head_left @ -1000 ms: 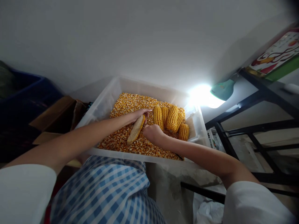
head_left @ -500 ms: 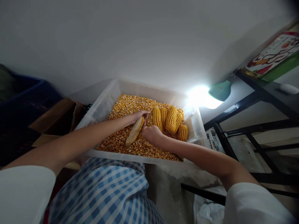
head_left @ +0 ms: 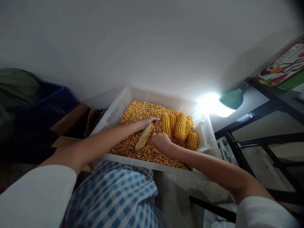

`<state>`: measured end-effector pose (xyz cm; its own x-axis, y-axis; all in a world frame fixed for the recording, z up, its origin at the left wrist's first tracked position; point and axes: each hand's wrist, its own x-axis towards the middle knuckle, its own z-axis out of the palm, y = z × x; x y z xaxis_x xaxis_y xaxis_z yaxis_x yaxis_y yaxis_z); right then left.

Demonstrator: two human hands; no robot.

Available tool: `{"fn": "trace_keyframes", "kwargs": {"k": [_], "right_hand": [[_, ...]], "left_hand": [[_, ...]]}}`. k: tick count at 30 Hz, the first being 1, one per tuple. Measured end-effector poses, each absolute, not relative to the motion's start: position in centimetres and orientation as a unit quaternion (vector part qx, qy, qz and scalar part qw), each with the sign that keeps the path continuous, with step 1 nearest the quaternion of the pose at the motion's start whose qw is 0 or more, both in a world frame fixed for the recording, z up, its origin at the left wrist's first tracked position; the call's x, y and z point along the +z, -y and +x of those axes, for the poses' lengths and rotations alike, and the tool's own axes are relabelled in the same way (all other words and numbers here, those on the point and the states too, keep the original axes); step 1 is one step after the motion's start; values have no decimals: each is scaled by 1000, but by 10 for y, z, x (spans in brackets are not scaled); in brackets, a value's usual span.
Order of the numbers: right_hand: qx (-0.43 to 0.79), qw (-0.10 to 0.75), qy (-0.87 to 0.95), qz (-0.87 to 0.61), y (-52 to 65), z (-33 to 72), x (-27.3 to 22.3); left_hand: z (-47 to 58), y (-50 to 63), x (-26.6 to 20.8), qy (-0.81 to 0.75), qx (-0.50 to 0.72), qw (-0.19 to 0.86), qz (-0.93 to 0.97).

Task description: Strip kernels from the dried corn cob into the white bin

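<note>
A clear plastic bin (head_left: 111, 114) sits in front of me, filled with loose yellow corn kernels (head_left: 135, 114). My left hand (head_left: 148, 121) grips the top end of a mostly stripped cob (head_left: 143, 137), which slants down over the kernels. My right hand (head_left: 160, 140) is curled against the same cob's upper part, fingers closed on it. Several whole yellow corn ears (head_left: 180, 126) lie in a row at the bin's right side, just beyond my right hand.
A lit lamp with a teal head (head_left: 231, 98) glares at the bin's right. A black metal rack (head_left: 261, 139) stands on the right. A cardboard box (head_left: 71, 122) and a dark blue crate (head_left: 45, 107) are on the left. A blue checked cloth (head_left: 114, 196) covers my lap.
The view shifted a little, so everything sits lower and further right. Both hands keep the same hold on the cob; its pose has barely changed.
</note>
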<state>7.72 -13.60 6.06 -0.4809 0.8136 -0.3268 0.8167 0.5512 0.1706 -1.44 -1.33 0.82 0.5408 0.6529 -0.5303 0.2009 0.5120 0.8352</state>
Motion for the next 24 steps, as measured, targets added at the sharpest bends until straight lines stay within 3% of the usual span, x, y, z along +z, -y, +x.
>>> {"fn": "trace_keyframes", "kwargs": {"k": [15,24], "right_hand": [[-22,134,-867,480,128,96,57],[-11,132,-869,477,126,96,48]], "left_hand": [[-21,13,-9,-428,150,675,582],[-25,17,-8,-389,149,692,589]]}}
